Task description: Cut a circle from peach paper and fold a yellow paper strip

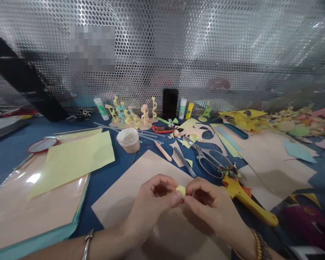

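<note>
Between my two hands is a small piece of yellow paper (pixel 181 189), pinched at both sides. My left hand (pixel 158 198) grips its left edge with thumb and fingers. On the other side, my right hand (pixel 208 202) pinches the right edge, its fingertips nearly touching the left thumb. Both hands hover over a large pale pink sheet (pixel 119 193). Just beyond the hands lie a grey pen (pixel 185 161), a pink marker-like stick (pixel 163 151) and silver scissors (pixel 206 155). Most of the yellow piece is hidden by my fingers.
A white paper cup (pixel 128 140) stands left of centre. Spiral paper figures (pixel 124 113), glue sticks (pixel 182 109) and a black phone (pixel 170 103) line the back. Yellow sheets (pixel 81 159) lie left; a yellow-handled tool (pixel 249 202), orange cutter (pixel 163 129) and paper scraps (pixel 295 126) spread rightward.
</note>
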Demonstrator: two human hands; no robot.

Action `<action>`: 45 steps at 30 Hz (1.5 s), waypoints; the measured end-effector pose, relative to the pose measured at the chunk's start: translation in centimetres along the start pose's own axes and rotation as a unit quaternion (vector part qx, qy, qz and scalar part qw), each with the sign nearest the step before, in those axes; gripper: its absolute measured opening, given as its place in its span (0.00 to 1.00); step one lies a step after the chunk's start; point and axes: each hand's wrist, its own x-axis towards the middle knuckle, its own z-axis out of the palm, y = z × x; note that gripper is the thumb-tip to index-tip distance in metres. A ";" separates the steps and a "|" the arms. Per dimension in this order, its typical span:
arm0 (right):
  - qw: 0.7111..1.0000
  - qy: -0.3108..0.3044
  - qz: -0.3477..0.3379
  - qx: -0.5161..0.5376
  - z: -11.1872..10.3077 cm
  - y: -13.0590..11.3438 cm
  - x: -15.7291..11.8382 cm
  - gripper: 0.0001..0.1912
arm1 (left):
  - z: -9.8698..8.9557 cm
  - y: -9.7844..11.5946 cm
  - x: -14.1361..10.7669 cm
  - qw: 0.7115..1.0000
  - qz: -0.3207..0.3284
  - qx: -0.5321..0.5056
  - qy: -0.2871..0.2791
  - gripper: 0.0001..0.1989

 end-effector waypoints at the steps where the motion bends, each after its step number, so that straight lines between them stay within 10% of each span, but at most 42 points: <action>1: 1.000 0.000 -0.001 0.004 0.0 0.0 0.0 0.06 | -0.1 0.0 0.0 1.000 0.003 0.008 -0.001 0.10; 21: 0.989 -0.008 0.117 0.093 0.3 0.5 0.0 0.13 | -0.1 -0.1 0.1 0.998 0.000 0.066 -0.016 0.05; 45: 0.999 0.004 -0.042 0.019 -0.2 0.5 -0.3 0.10 | 0.1 0.1 0.1 0.999 -0.046 0.011 0.008 0.07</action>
